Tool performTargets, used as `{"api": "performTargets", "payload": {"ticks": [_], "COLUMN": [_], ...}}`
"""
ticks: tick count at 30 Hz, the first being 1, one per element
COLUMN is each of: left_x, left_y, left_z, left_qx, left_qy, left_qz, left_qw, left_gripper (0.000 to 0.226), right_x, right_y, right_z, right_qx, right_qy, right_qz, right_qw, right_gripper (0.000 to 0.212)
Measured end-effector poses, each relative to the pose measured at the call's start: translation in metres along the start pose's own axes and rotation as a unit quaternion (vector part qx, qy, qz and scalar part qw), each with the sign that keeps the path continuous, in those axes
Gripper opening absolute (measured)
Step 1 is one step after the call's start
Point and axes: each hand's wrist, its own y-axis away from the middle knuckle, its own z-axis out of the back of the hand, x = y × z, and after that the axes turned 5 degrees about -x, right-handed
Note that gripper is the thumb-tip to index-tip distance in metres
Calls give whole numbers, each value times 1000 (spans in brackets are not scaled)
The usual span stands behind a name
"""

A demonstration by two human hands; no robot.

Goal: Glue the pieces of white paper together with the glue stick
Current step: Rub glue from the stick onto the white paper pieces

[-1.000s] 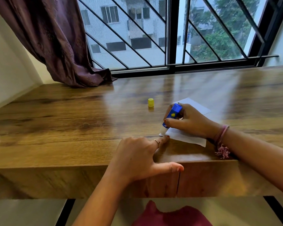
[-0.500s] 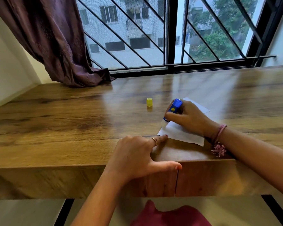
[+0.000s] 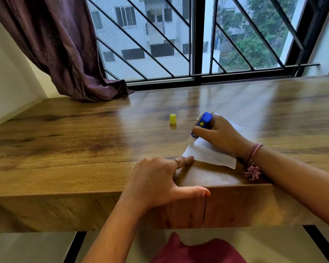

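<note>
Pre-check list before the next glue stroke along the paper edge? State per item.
1. Cap off: ok. Yellow cap stands on the table, apart from the paper.
2. Glue stick gripped: ok. Right hand holds it tilted, tip down.
3. Tip on the white paper: ok, at its left edge.
4. Paper pinned: ok. Left hand has a fingertip at the near-left corner.
5. Second piece aligned: cannot tell, the right hand covers most of it.
6. Glue already laid: cannot tell, no visible trace.
</note>
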Motion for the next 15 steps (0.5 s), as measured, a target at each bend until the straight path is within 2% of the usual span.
{"api": "performTargets", "payload": {"ticks": [4,8,11,15], "left_x": [-1,-1,-1,-1], "left_y": [0,1,0,-1], "left_z": [1,2,4,2], "left_qx": [5,4,0,3], "left_qy": [8,9,19,19], "left_qz": [8,6,-1,-5], "left_qw": [1000,1000,1000,1000], "left_gripper": [93,92,91,93], "right_x": [1,1,1,-2], "right_y": [2,0,1,-3], "right_z": [1,1,1,0], "right_qx": [17,-16,7,-21], "right_qy": [1,9,4,-6], "right_qz": [13,-2,1,-48], "right_qw": [1000,1000,1000,999], "right_gripper": [15,17,15,22]}}
